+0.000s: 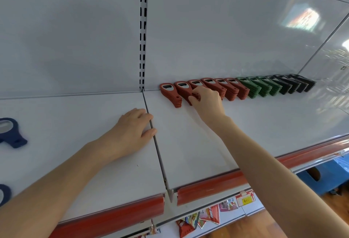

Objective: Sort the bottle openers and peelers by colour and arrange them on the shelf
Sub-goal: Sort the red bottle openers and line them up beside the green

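Now right hand (pixel 206 105) fingers (pixel 199 90) pinch a red opener (pixel 194 83); left hand (pixel 133 130) lies flat on shelf (pixel 245 124).

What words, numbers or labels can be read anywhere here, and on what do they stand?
Nothing reads clearly.
On the yellow price tag: handwritten marks, blurred.
On the snack packets: print too blurred to read.
On the red bottle openers: dark marks on the heads, too small to read.

left hand (pixel 135 126), right hand (pixel 206 103) bare (forearms too).
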A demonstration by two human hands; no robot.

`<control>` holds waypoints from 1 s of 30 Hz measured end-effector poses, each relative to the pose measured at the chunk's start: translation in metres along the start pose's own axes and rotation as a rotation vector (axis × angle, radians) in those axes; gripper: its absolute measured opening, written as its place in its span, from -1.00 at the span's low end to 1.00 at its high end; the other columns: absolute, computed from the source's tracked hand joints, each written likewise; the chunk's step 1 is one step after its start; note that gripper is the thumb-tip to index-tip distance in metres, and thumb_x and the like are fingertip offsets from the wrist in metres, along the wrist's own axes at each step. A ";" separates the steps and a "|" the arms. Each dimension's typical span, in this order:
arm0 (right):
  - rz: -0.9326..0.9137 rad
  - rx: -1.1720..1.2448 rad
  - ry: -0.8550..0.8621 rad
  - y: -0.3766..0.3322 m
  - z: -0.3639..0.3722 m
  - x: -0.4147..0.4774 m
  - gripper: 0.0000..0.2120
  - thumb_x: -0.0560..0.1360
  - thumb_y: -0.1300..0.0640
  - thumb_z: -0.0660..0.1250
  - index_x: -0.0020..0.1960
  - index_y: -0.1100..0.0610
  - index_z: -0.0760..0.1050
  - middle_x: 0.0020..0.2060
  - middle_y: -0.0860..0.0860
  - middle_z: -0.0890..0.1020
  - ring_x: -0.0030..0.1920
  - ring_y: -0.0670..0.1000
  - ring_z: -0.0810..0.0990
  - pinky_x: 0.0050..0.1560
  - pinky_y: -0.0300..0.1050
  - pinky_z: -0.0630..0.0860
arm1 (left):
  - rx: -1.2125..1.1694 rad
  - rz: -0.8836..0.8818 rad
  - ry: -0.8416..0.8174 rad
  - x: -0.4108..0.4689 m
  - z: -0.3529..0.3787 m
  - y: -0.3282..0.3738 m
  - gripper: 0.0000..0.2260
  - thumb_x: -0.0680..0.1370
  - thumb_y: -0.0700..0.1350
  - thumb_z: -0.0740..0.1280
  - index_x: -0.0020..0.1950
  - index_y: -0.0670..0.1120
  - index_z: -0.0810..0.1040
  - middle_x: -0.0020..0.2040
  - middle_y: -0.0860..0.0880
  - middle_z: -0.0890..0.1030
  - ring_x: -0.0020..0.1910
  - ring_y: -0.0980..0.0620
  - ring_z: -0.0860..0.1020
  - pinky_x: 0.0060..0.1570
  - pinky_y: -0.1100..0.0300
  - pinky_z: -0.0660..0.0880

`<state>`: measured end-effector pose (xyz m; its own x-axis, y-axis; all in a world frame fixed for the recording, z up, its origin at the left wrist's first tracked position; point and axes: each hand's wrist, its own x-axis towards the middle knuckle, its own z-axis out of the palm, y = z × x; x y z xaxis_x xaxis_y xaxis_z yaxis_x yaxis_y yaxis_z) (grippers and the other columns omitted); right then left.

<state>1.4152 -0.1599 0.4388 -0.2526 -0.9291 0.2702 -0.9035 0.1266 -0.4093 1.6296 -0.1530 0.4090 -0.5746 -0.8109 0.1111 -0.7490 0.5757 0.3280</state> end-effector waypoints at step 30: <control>-0.502 0.083 -0.182 -0.049 -0.017 -0.014 -0.76 0.54 0.07 0.23 -0.08 0.26 0.52 -0.23 0.01 0.51 -0.16 0.04 0.43 -0.18 -0.13 0.26 | 0.302 -0.097 0.106 -0.064 -0.045 0.023 -0.47 0.57 0.23 -0.04 0.37 -0.06 0.34 0.24 -0.04 0.48 0.19 -0.04 0.46 0.23 0.13 0.34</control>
<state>1.4569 -0.1468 0.4696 0.2742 -0.9144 0.2978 -0.8653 -0.3697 -0.3384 1.6640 -0.0924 0.4513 -0.4703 -0.8606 0.1952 -0.8716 0.4877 0.0502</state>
